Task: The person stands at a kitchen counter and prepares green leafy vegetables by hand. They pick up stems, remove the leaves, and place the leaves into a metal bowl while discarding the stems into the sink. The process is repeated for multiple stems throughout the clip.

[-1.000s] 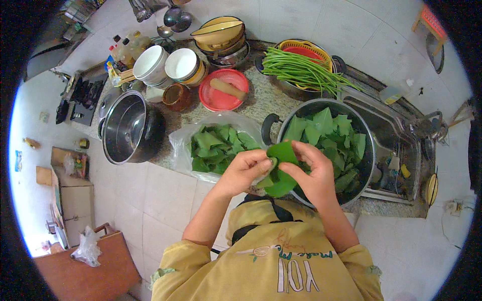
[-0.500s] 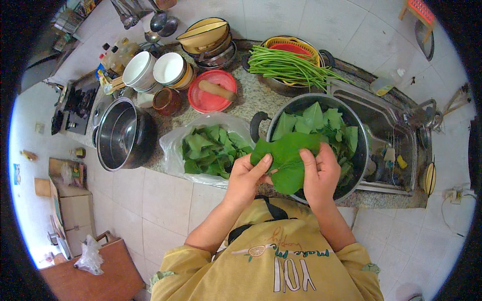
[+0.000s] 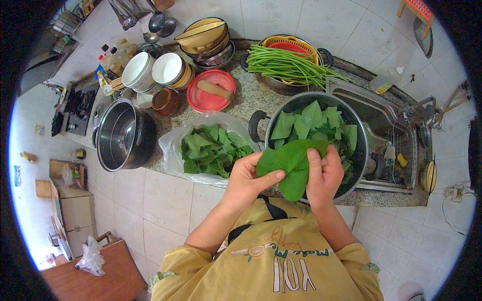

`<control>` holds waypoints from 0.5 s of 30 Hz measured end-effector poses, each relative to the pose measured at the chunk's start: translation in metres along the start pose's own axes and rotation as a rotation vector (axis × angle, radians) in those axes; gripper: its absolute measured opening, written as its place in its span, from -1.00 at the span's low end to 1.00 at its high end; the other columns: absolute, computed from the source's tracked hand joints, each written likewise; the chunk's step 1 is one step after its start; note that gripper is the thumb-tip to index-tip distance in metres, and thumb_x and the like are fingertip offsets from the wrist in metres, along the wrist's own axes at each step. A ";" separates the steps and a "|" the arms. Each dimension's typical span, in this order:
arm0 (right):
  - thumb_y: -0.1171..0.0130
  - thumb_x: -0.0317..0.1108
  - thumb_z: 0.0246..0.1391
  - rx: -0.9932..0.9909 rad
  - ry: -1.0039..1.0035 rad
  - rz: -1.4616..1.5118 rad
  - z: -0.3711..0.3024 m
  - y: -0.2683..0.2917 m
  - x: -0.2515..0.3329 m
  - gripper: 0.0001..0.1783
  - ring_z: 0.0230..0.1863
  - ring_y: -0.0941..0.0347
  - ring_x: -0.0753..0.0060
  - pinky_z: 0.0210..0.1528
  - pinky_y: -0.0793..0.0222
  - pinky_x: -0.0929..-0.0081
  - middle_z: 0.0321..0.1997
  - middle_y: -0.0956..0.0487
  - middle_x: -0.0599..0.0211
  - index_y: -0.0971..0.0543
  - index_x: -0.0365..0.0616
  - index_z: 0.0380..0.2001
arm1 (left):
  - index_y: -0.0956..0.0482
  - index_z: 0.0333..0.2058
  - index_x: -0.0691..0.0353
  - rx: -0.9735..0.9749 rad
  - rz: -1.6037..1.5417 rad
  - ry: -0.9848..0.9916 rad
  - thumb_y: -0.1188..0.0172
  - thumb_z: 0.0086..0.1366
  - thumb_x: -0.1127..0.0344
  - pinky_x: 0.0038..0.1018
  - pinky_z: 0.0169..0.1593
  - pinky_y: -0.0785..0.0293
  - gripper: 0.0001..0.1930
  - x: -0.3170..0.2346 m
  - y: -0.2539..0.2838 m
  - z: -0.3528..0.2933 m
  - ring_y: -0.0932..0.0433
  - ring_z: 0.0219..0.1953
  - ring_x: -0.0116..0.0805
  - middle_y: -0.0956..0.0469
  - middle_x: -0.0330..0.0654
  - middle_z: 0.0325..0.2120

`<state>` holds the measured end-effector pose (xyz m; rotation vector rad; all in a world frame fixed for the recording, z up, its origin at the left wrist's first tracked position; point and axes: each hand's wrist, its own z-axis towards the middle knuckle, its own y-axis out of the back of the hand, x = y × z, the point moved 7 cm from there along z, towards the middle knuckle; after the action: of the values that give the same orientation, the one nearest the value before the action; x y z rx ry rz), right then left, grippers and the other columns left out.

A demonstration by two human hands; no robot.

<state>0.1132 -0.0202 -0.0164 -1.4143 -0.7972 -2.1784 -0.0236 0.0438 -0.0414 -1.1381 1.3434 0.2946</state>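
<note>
A large green leaf (image 3: 291,163) is stretched between my two hands, over the near rim of a big dark pot (image 3: 360,170). My left hand (image 3: 247,180) pinches its left side, thumb on top. My right hand (image 3: 324,175) grips its right side with thumb and fingers. Inside the pot lie more green leaves (image 3: 312,116). Left of the pot, a clear plastic bag (image 3: 173,145) lies open with a heap of leaf pieces (image 3: 213,148) in it.
An empty-looking black pot (image 3: 120,135) stands at left. Behind are a red basket (image 3: 206,103), white bowls (image 3: 167,68) and a brown jar (image 3: 165,102). Long green stalks (image 3: 291,64) lie across a basket at the back. The metal sink (image 3: 391,130) is at right.
The leaf has turned and folded somewhat between my hands. My left thumb has shifted right and lower onto the leaf; my right hand has moved slightly right.
</note>
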 end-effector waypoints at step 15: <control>-0.14 -0.42 -0.09 0.116 -0.319 -0.082 0.012 0.036 -0.043 -0.83 -0.48 -0.34 0.66 -0.41 -0.29 0.68 -0.45 -0.51 0.48 -0.55 -0.18 -0.35 | -0.37 -0.15 0.28 0.076 0.819 -0.186 -0.15 0.07 0.35 -0.48 -0.40 -0.39 -0.66 0.013 -0.010 0.004 -0.47 -0.48 -0.29 -0.48 -0.08 -0.45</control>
<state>0.1608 -0.0374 -0.0436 -1.7193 -1.0915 -1.9522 -0.0100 0.0367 -0.0488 -0.4311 1.5811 0.9071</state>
